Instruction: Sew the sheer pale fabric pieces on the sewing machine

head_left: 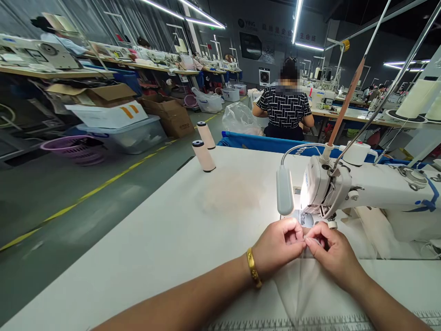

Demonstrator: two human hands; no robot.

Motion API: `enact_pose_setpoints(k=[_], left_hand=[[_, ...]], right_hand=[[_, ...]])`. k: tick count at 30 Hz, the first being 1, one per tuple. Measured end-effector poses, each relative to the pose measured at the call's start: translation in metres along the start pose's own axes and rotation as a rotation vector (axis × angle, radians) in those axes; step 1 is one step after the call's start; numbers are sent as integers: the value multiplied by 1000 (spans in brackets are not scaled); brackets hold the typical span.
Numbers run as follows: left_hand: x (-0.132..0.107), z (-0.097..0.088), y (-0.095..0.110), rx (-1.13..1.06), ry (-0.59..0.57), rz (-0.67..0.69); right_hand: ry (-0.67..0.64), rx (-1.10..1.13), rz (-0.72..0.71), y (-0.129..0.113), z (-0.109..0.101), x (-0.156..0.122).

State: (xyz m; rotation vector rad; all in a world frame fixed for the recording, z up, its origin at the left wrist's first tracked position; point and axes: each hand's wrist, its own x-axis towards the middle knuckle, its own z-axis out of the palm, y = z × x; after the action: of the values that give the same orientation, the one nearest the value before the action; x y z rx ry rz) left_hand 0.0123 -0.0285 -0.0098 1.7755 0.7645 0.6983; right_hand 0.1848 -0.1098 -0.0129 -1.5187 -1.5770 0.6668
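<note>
Just in front of the sewing machine [375, 184], my left hand [280, 246] and my right hand [332, 253] meet with thumbs and forefingers pinched. Between them they grip the edge of a sheer white fabric [298, 287], which hangs down toward the table's near edge. A gold bracelet [254, 268] circles my left wrist. The needle area, partly covered by my fingertips, lies right behind them. A lit lamp [285, 191] on a bendable neck hangs left of the machine head. More pale fabric [374, 230] lies under the machine arm.
Two pale thread cones [204, 156] stand at the white table's [165, 239] far left edge. A printed ruler scale [255, 325] runs along the near edge. Beyond the blue cloth trough [255, 141] a person [285, 103] sits facing away. Boxes and a purple basket [77, 149] stand on the floor.
</note>
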Motion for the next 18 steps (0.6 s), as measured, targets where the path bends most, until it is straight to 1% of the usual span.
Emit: enact_pose_setpoints(k=[3, 8, 12, 15, 18], left_hand=[[0, 1, -2, -97, -30, -23], [0, 1, 0, -58, -22, -92], [1, 1, 1, -129, -53, -124], [1, -1, -1, -144, -99, -128], [1, -1, -2, -133, -93, -77]], right_hand=[[15, 6, -23, 0, -1, 0], [19, 6, -64, 0, -2, -1], [-2, 34, -65, 1, -3, -3], [4, 45, -70, 1, -3, -3], [0, 56, -75, 1, -4, -3]])
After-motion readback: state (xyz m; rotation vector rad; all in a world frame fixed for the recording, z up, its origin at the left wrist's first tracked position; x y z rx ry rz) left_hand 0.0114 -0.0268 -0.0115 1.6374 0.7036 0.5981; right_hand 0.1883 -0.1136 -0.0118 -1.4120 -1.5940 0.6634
